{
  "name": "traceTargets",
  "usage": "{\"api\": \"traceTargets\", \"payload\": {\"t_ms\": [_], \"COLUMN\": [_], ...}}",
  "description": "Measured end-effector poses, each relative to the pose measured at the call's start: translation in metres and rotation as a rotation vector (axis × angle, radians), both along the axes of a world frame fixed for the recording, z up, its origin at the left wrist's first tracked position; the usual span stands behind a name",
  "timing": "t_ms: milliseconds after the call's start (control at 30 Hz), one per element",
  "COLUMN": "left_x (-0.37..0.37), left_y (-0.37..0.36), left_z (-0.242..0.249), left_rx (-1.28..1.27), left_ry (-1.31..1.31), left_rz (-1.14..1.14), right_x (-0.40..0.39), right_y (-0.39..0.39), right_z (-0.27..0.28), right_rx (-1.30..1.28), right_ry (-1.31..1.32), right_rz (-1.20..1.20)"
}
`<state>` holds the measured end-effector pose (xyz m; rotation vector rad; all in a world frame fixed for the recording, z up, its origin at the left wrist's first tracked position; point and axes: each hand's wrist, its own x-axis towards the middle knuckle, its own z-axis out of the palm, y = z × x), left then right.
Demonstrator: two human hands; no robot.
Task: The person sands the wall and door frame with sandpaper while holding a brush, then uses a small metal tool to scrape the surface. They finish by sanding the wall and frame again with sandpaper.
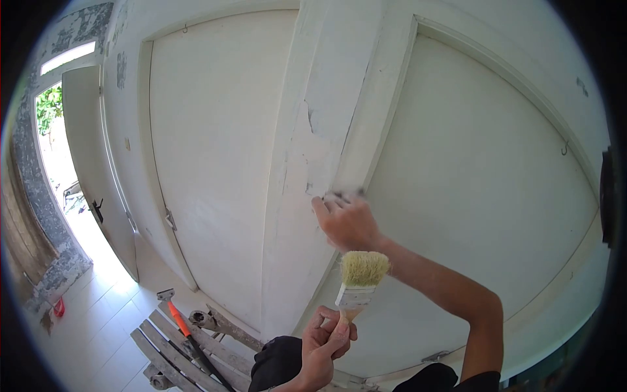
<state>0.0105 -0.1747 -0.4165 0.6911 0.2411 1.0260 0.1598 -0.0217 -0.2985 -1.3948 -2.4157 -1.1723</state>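
My left hand (320, 346) is closed around the handle of a paintbrush (364, 269), held upright with its pale yellow bristles at the top. The brush's ferrule is spotted with white. Against the peeling strip of wall (320, 144) between two doors, my right hand (349, 225) is closed, its fingers blurred by motion. A small dark, smeared shape shows at its fingertips, too blurred to name. Just above that hand, the paint is cracked and flaking in patches.
A wooden bench (170, 346) stands low at left, with a long-handled orange and black scraper (179, 320) lying across it. White doors (215, 144) flank the wall strip. Farther left, a grey door (98, 170) stands ajar beside a bright doorway. A red object (59, 307) lies on the tiles.
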Motion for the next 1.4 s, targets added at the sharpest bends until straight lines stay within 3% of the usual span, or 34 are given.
{"api": "traceTargets", "payload": {"t_ms": [33, 100, 133, 200, 267, 333, 433, 467, 533, 633, 700, 733, 767, 800, 867, 933, 967, 1000, 1033, 1100, 1233, 1267, 1333, 1400], "left_x": [0.0, -0.003, -0.004, -0.008, -0.018, -0.031, -0.061, -0.067, -0.078, -0.095, -0.113, -0.119, -0.117, -0.12, -0.125, -0.133, -0.133, -0.132, -0.133, -0.138, -0.138, -0.139, -0.146, -0.148], "left_y": [-0.001, -0.002, -0.005, -0.005, 0.002, 0.016, 0.048, 0.058, 0.078, 0.14, 0.137, 0.136, 0.128, 0.122, 0.142, 0.164, 0.167, 0.164, 0.154, 0.141, 0.172, 0.175, 0.175, 0.166], "left_z": [-0.004, -0.007, -0.007, -0.005, 0.003, 0.012, 0.001, 0.0, -0.003, -0.051, -0.053, -0.054, -0.063, -0.061, -0.085, -0.1, -0.104, -0.105, -0.102, -0.078, -0.112, -0.116, -0.13, -0.16], "left_rx": [-0.004, -0.017, -0.001, 0.01, -0.059, -0.07, 0.373, 0.365, 0.573, 0.41, 0.335, 0.264, 0.353, 0.436, 0.426, 0.253, 0.059, 0.063, 0.21, 0.384, 0.255, 0.232, -0.009, 0.059], "left_ry": [-0.041, -0.085, -0.152, -0.218, -0.323, -0.225, 0.243, 0.244, 0.749, 0.777, 0.777, 0.767, 0.756, 0.847, 1.045, 0.954, 0.604, 0.597, 0.678, 0.897, 0.871, 0.894, 0.683, 0.802], "left_rz": [0.02, 0.051, 0.195, 0.348, 0.465, 0.484, 0.545, 0.548, 0.519, 0.502, 0.541, 0.584, 0.628, 0.497, 0.427, 0.662, 0.663, 0.657, 0.476, 0.105, 0.343, 0.342, 0.314, 0.335], "right_x": [-0.002, -0.004, -0.007, -0.011, -0.009, -0.012, -0.021, -0.025, -0.032, -0.034, -0.041, -0.042, -0.041, -0.04, -0.039, -0.042, -0.043, -0.042, -0.041, -0.042, -0.038, -0.037, -0.037, -0.033], "right_y": [-0.004, -0.01, -0.016, -0.026, -0.031, -0.034, -0.038, -0.039, -0.041, -0.032, -0.021, -0.019, -0.017, -0.017, -0.008, -0.006, -0.008, -0.008, -0.007, -0.011, -0.01, -0.017, -0.026, -0.03], "right_z": [-0.002, -0.001, 0.0, 0.004, -0.005, -0.021, -0.048, -0.056, -0.073, -0.103, -0.118, -0.12, -0.12, -0.122, -0.13, -0.129, -0.118, -0.111, -0.112, -0.121, -0.145, -0.139, -0.142, -0.157], "right_rx": [-0.005, -0.103, -0.12, -0.235, -0.327, -0.431, -0.604, -0.692, -0.736, -0.89, -0.632, -0.633, -0.766, -0.898, -0.9, -0.886, -0.877, -0.867, -0.86, -0.901, -0.784, -0.754, -0.763, -0.58], "right_ry": [0.007, 0.731, 0.729, 1.701, 1.823, 2.075, 2.228, 2.3, 2.326, 2.161, 2.509, 2.511, 2.422, 2.33, 2.234, 2.144, 2.164, 2.178, 2.176, 1.867, 2.004, 2.117, 2.267, 2.28], "right_rz": [0.001, 0.165, 0.168, 0.502, 0.562, 0.605, 0.616, 0.619, 0.527, 0.532, 0.33, 0.332, 0.317, 0.287, 0.188, 0.111, 0.14, 0.167, 0.157, 0.109, 0.24, 0.302, 0.345, 0.275]}}
